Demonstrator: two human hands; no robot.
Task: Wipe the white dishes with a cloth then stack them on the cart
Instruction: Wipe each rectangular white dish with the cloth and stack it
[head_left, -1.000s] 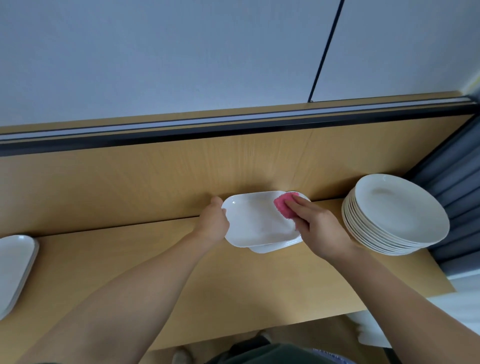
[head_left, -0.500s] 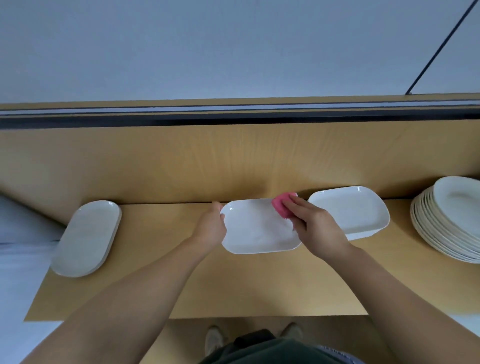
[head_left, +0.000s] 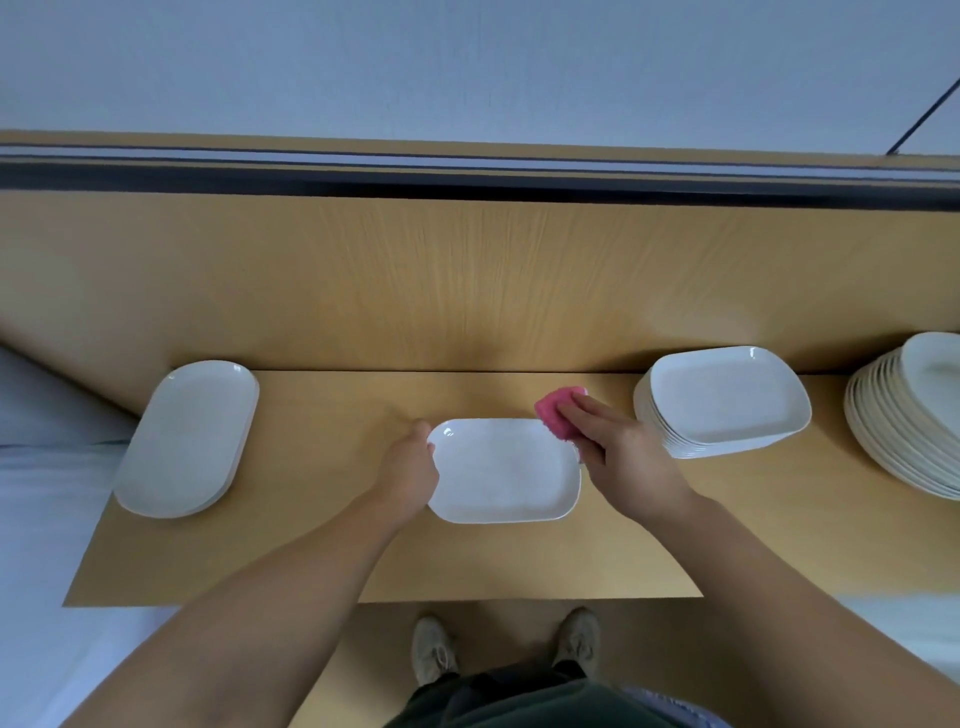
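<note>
Fingers (head_left: 589, 418) of the right hand (head_left: 623, 452) are laid nearly straight over a pink cloth (head_left: 556, 410), which is pressed against the far right corner of a white rectangular dish (head_left: 504, 473). The thumb is seen beside the dish's right rim, and no pinch on the cloth can be made out. The dish's left rim is gripped by the left hand (head_left: 410, 467), with the thumb set on top near the far left corner and the other fingers hidden beneath. The dish is found face up and roughly level at the middle of a wooden top (head_left: 311, 551). Whether it is resting on the wood or held just above it cannot be told. Part of the cloth is seen past the rim, over bare wood.

Just right of the right hand, a stack of rectangular dishes (head_left: 727, 405) of the same shape is placed against a wooden back panel (head_left: 467, 286), near the knuckles but apart from them. Farther right, a stack of round plates (head_left: 893, 426) is cut off by the frame edge. Well to the left, a low pile of oval dishes (head_left: 182, 447) is set close to the top's left edge. Much of the near part of the top is covered by both forearms. Below the near edge, two light shoes (head_left: 434, 657) are seen on the floor.
</note>
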